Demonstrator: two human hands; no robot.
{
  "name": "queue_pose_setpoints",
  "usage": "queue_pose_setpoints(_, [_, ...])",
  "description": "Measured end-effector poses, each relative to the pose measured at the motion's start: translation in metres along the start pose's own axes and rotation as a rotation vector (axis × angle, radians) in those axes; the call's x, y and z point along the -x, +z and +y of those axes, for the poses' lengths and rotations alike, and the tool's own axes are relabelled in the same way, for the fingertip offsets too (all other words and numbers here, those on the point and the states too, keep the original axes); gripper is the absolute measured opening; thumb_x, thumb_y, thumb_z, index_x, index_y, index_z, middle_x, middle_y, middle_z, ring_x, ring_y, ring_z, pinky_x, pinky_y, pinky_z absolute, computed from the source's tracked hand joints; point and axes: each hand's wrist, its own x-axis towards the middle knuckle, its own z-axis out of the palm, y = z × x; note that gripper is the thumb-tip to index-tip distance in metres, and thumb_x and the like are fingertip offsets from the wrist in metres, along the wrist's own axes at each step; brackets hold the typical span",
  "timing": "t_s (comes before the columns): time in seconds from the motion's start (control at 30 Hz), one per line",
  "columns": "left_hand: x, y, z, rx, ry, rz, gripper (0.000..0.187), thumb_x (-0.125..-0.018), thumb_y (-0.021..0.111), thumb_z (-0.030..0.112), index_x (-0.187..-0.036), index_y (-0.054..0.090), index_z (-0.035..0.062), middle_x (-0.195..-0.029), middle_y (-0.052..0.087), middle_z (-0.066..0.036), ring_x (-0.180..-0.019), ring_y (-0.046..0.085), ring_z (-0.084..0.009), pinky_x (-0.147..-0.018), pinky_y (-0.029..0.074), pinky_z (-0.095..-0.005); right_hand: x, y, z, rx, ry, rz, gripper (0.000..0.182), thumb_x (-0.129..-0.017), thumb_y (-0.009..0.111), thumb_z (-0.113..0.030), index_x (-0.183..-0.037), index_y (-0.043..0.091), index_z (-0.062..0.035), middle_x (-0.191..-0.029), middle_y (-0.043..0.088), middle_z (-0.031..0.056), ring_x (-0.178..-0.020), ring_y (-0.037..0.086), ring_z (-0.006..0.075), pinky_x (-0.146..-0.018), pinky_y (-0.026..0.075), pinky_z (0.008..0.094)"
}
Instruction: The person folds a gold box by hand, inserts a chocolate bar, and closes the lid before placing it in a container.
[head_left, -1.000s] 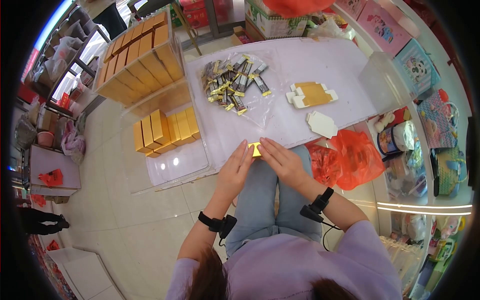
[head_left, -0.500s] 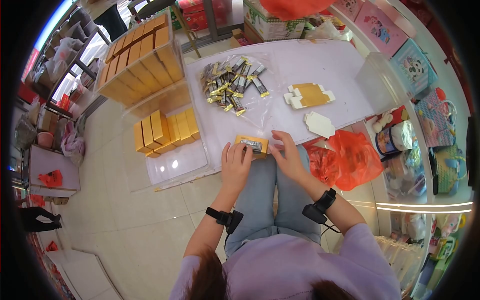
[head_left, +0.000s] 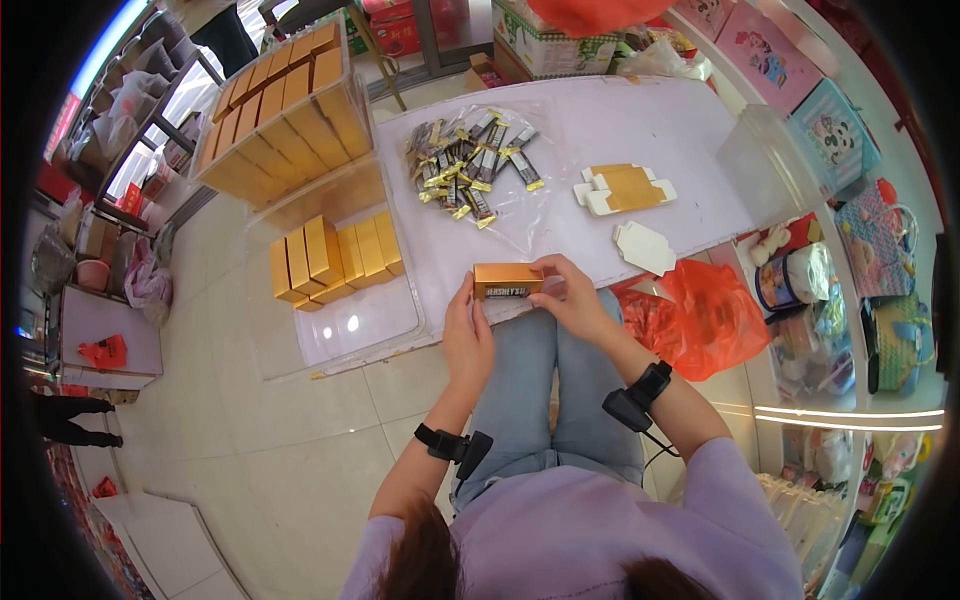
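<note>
While the left hand (head_left: pixel 468 335) and right hand (head_left: pixel 575 300) grip the gold box (head_left: pixel 507 280) by its ends at the surface (head_left: pixel 640 130) edge, closing looks underway, and the right-end flap likely needs tucking.

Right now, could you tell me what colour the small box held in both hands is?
The small box is gold, with a dark label strip on its side; the head view shows it.

gold box (head_left: pixel 508 280) | small oblong carton, shiny gold, dark label with white lettering on the side facing the camera | lying lengthwise, level | held at both ends, at the near edge of the white table (head_left: pixel 640 125), above the lap
</note>
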Motion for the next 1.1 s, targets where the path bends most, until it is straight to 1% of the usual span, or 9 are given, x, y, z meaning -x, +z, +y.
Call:
queue_pose_setpoints(0.07, [-0.001,-0.001,0.014,0.064,0.080,0.079,0.045,-0.101,0.041,0.003,-0.145,0.036,-0.0015,-0.141,0.049,-0.024,-0.127,0.054,-0.0347,-0.107,0.043,-0.0402,-0.002,0.003,-0.005,0.085,-0.178,0.148,0.041,-0.081,0.070,0.004,-0.118,0.054,-0.0041,-0.115,0.058,0.0112,-0.103,0.061,0.0236,-0.080,0.055,0.0309])
queue_pose_setpoints(0.17, [0.001,0.003,0.009,0.091,0.024,0.070,0.047,-0.099,0.039,-0.001,-0.146,0.035,-0.0014,-0.144,0.047,-0.024,-0.133,0.049,-0.0362,-0.111,0.039,-0.0408,-0.006,0.006,0.002,0.326,-0.300,0.098,0.037,-0.079,0.068,0.007,-0.111,0.053,-0.0035,-0.111,0.057,0.0134,-0.098,0.061,0.0294,-0.080,0.053,0.0335])
queue_pose_setpoints(0.4, [0.000,0.004,0.002,0.060,0.026,0.100,0.053,-0.095,0.039,-0.004,-0.148,0.034,-0.0011,-0.145,0.045,-0.026,-0.134,0.047,-0.0372,-0.111,0.038,-0.0417,-0.010,0.007,-0.002,0.216,-0.224,0.150,0.036,-0.077,0.068,0.007,-0.107,0.051,-0.0037,-0.104,0.056,0.0136,-0.095,0.059,0.0325,-0.081,0.051,0.0382])
queue_pose_setpoints(0.5, [0.000,0.006,0.000,0.015,0.051,0.057,0.055,-0.096,0.039,-0.004,-0.150,0.031,-0.0015,-0.146,0.044,-0.026,-0.134,0.047,-0.0370,-0.112,0.037,-0.0394,-0.011,0.006,0.002,0.291,-0.226,0.091,0.036,-0.080,0.068,0.007,-0.110,0.052,-0.0042,-0.104,0.060,0.0140,-0.096,0.063,0.0301,-0.082,0.053,0.0356])
queue_pose_setpoints(0.6, [-0.003,0.010,-0.001,0.046,-0.020,-0.022,0.058,-0.096,0.040,-0.004,-0.153,0.026,-0.0025,-0.150,0.042,-0.025,-0.137,0.045,-0.0338,-0.113,0.034,-0.0360,-0.014,0.004,0.007,0.117,-0.074,0.071,0.039,-0.084,0.066,0.006,-0.120,0.054,-0.0055,-0.108,0.065,0.0152,-0.099,0.066,0.0287,-0.084,0.054,0.0340])
queue_pose_setpoints(0.7, [-0.009,0.019,-0.013,0.283,-0.086,-0.010,0.061,-0.096,0.043,-0.001,-0.154,0.024,-0.0005,-0.153,0.037,-0.023,-0.140,0.040,-0.0341,-0.114,0.032,-0.0369,-0.015,0.007,0.012,0.011,-0.126,0.083,0.051,-0.088,0.064,0.004,-0.136,0.052,-0.0102,-0.112,0.067,0.0175,-0.103,0.067,0.0281,-0.085,0.054,0.0341])
queue_pose_setpoints(0.87, [-0.013,0.032,-0.006,0.558,-0.234,-0.001,0.067,-0.096,0.042,-0.003,-0.157,0.016,0.0026,-0.160,0.026,-0.017,-0.147,0.027,-0.0238,-0.118,0.022,-0.0320,-0.015,0.027,0.029,0.205,-0.085,0.263,0.055,-0.095,0.056,-0.003,-0.148,0.042,-0.0095,-0.117,0.064,0.0239,-0.100,0.065,0.0369,-0.089,0.051,0.0391])
queue_pose_setpoints(1.0, [-0.010,0.036,0.018,0.604,-0.281,0.054,0.071,-0.093,0.048,-0.005,-0.156,0.017,0.0007,-0.159,0.026,-0.022,-0.147,0.027,-0.0313,-0.119,0.022,-0.0349,-0.011,0.034,0.032,0.272,-0.168,0.306,0.055,-0.096,0.054,-0.006,-0.149,0.039,-0.0077,-0.118,0.062,0.0254,-0.103,0.062,0.0402,-0.089,0.050,0.0410])
queue_pose_setpoints(1.1, [-0.006,0.039,0.013,0.469,-0.161,0.068,0.071,-0.090,0.052,-0.004,-0.153,0.020,-0.0040,-0.156,0.029,-0.025,-0.147,0.026,-0.0361,-0.120,0.020,-0.0375,-0.006,0.025,0.022,0.218,-0.053,0.252,0.056,-0.095,0.059,-0.005,-0.147,0.040,-0.0051,-0.117,0.061,0.0229,-0.115,0.059,0.0327,-0.094,0.049,0.0379])
